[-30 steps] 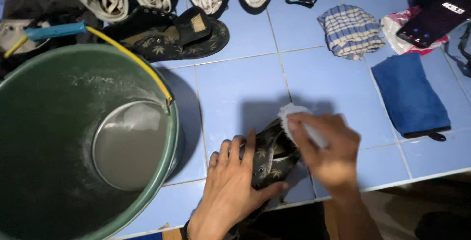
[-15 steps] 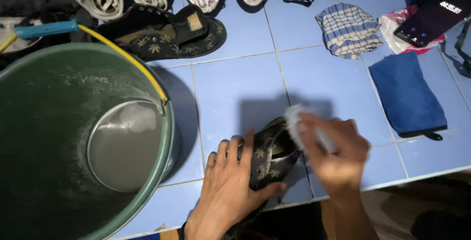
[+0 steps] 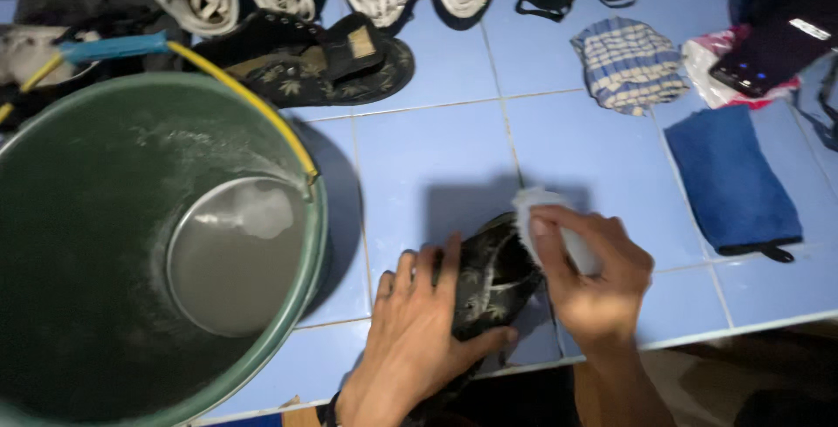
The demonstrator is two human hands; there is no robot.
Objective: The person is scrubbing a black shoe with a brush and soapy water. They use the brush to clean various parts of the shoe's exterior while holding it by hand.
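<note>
While the left hand (image 3: 417,340) pins a dark patterned sandal (image 3: 493,274) to the blue tiled surface (image 3: 428,165), the right hand (image 3: 594,274) grips a white brush (image 3: 546,222) against its upper edge. Between both hands lies the sandal, just beside a green bucket (image 3: 301,305).

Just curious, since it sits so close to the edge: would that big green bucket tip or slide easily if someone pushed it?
Probably not. The green bucket stands upright on the blue tiled surface and is broad, so likely stable. A metal bowl inside adds some weight. Wet tiles might let it slide.
</note>
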